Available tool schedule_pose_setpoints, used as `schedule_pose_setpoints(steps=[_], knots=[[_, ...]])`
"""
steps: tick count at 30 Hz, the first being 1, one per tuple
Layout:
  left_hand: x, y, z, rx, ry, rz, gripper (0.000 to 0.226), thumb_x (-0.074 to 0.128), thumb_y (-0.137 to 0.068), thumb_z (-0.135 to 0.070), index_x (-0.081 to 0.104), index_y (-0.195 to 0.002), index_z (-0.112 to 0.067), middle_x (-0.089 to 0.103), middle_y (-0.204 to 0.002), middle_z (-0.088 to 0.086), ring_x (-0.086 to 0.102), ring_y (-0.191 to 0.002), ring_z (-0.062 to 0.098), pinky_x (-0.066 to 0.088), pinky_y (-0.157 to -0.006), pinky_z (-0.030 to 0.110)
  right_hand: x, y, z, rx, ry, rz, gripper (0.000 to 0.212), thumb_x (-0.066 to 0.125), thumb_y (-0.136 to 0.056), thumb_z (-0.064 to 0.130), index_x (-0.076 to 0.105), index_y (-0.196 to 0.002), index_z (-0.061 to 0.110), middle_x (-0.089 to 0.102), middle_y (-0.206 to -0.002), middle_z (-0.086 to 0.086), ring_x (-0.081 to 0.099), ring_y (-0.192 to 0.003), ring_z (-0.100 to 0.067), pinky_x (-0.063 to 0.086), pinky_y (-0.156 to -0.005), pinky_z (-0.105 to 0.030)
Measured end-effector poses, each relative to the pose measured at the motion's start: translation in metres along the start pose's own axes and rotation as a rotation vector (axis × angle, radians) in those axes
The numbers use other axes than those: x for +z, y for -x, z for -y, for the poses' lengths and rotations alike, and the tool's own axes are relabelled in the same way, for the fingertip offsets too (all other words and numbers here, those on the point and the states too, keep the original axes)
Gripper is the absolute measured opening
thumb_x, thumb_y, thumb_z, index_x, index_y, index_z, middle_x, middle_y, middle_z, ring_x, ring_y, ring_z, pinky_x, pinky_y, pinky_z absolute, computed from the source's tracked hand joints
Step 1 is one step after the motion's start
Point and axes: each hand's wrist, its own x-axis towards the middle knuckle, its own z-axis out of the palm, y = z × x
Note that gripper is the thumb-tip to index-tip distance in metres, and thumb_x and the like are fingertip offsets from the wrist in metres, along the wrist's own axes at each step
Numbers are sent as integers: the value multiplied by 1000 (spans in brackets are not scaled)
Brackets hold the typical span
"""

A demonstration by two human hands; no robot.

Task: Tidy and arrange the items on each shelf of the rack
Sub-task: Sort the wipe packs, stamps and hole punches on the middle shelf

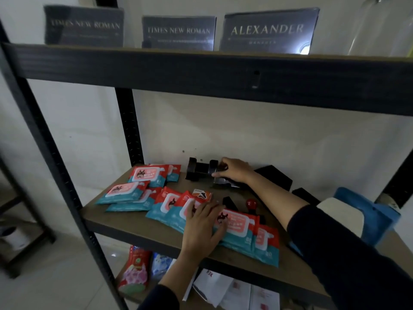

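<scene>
Several wet-wipe packs are spread loosely over the middle shelf of the rack, some overlapping, some close to the front edge. The left hand is laid flat, fingers straight, on the packs near the front of the shelf; nothing is gripped by it. The right hand is reached to the back of the shelf, where its fingers are curled round a dark glossy object beside a black holder; what that object is cannot be told in the dim light.

Most risk is judged to lie at the front edge. The packs are smooth and stacked unevenly, so a sideways push from the flat hand could send the rightmost packs, which already appear to overhang the edge, down onto the lower shelf. The red-topped stamp stands just behind them and could be toppled if the packs are swept back. At the rear, the black holder could be dragged or tipped as the held object is lifted past it, and the forearm could brush the black box beneath it. The poor light makes a misjudged grip more likely.
</scene>
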Motion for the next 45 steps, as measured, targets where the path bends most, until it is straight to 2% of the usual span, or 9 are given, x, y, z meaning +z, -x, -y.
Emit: schedule_pose_setpoints(steps=[6,12,16,19,23,33,38,40,45], knots=[[-1,1,-2,-4,4,-3,55,20,-94,-63,43,-137,-37,42,-143,-17,30,-137,3,5,-119,44,20,4,9,-52,261,-235,64,61,-79,67,54,-121,19,59,-123,-4,52,-115,-27,38,-95,-43],[0,2,0,5,12,-10,53,22,-94,-62,44,-136,-36,44,-142,-17,32,-136,2,3,-119,40,35,10,-1,-30,123,-180,48,72,-74,58,56,-101,21,62,-110,-4,50,-110,-25,43,-83,-36],[0,1,0,2,-2,-10,54,22,-94,-62,44,-135,-35,45,-140,-16,33,-135,4,4,-119,41,29,14,2,-50,49,-53,40,61,-85,57,59,-95,19,59,-103,-8,49,-102,-20,47,-79,-34],[0,2,0,2,1,-8,54,20,-94,-62,44,-135,-35,45,-141,-15,33,-135,4,3,-119,41,19,22,0,-68,35,-120,38,53,-92,51,69,-94,16,66,-96,-4,60,-92,-18,48,-75,-31],[1,2,1,11,-5,-17,54,21,-94,-63,45,-133,-35,46,-139,-16,34,-134,4,1,-119,38,9,44,-18,-12,-62,-284,18,58,-92,29,64,-92,12,66,-93,-4,63,-86,-20,53,-73,-33],[2,2,2,30,-16,-34,54,23,-94,-60,49,-132,-31,50,-136,-13,41,-129,6,7,-118,38,31,101,-50,176,62,-38,33,71,-82,43,62,-76,12,63,-79,-4,60,-70,-17,40,-51,-26],[1,3,3,37,2,-41,53,24,-94,-59,49,-131,-31,50,-136,-12,41,-130,7,5,-118,38,35,109,-55,179,-137,-268,21,69,-81,31,57,-90,16,59,-93,-4,60,-83,-20,52,-68,-33],[1,3,2,34,4,-41,53,25,-94,-60,49,-131,-31,50,-136,-12,40,-130,7,5,-118,39,31,116,-55,148,-190,-373,23,70,-82,29,53,-94,20,55,-96,-1,58,-84,-17,50,-68,-29],[2,3,3,30,-4,-29,55,23,-93,-61,48,-132,-32,50,-136,-12,40,-130,8,5,-119,39,35,135,-56,145,-235,-434,32,73,-82,34,48,-100,25,52,-103,2,57,-88,-14,47,-70,-24]])
